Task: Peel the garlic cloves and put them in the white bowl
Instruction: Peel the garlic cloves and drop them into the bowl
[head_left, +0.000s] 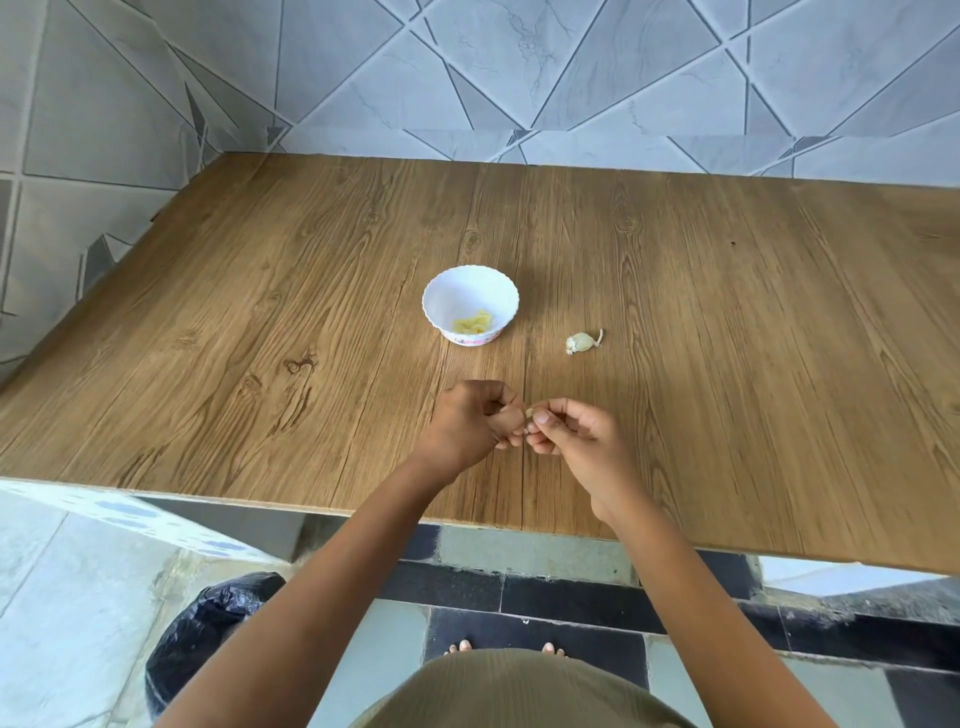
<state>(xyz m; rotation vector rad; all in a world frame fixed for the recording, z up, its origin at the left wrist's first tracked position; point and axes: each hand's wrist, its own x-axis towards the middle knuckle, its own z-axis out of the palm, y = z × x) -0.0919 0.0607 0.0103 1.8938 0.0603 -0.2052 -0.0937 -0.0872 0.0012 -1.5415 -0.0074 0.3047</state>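
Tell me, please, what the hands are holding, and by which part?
A small pale garlic clove, pinched from opposite sides by the left hand and right hand; the exact grip is hidden.

One wide-angle view, worn on the person's head, faces forward and steeply down over the brown wood-grain worktop (260, 312). The grey marbled tile wall (519, 62) fills the top, the pale tiled floor (78, 597) the bottom. The left hand (467, 421) and right hand (576, 436) lie close, below centre; the worktop's far edge perhaps bows slightly.
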